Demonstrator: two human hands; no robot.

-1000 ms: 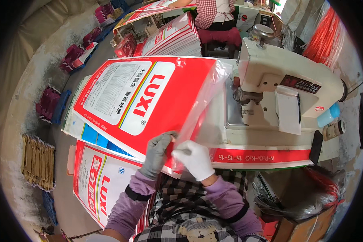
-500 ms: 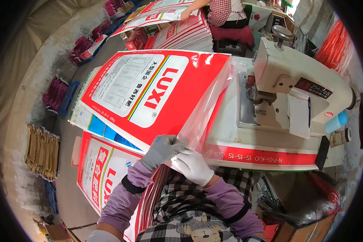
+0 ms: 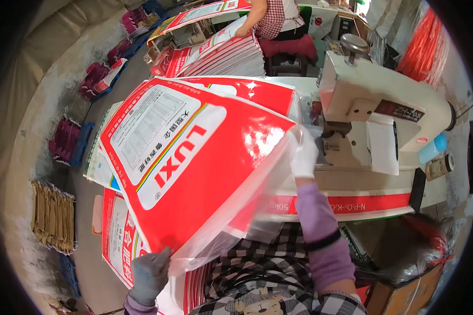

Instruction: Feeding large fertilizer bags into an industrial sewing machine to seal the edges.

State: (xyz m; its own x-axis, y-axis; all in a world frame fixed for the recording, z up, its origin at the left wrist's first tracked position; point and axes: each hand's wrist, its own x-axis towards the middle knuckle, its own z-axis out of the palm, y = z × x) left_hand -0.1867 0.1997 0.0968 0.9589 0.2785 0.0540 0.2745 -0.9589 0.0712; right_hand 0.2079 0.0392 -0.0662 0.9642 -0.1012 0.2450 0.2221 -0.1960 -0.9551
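A red and white printed sack (image 3: 210,173) with a clear plastic liner (image 3: 215,239) along its open edge is stretched between my hands. My left hand (image 3: 150,273), in a grey glove, is closed on the near left corner of that edge. At the far right corner, my right hand (image 3: 304,155), in a white glove, grips the edge close to the sewing machine (image 3: 381,94). Another red sack (image 3: 265,94) lies underneath, partly covered. Below my left hand, a pile of like sacks (image 3: 115,231) shows at its side.
Across the table a person (image 3: 278,21) handles a stack of sacks (image 3: 231,58). A blue bottle (image 3: 432,149) and a small jar (image 3: 440,167) stand by the machine. Brown bundles (image 3: 52,216) and maroon bundles (image 3: 65,137) line the left wall. Red strands (image 3: 423,44) hang at right.
My hands were together at the sack's near edge; they have moved apart, left toward me, right up and outward. The sack has turned and swung nearer, uncovering the one beneath.
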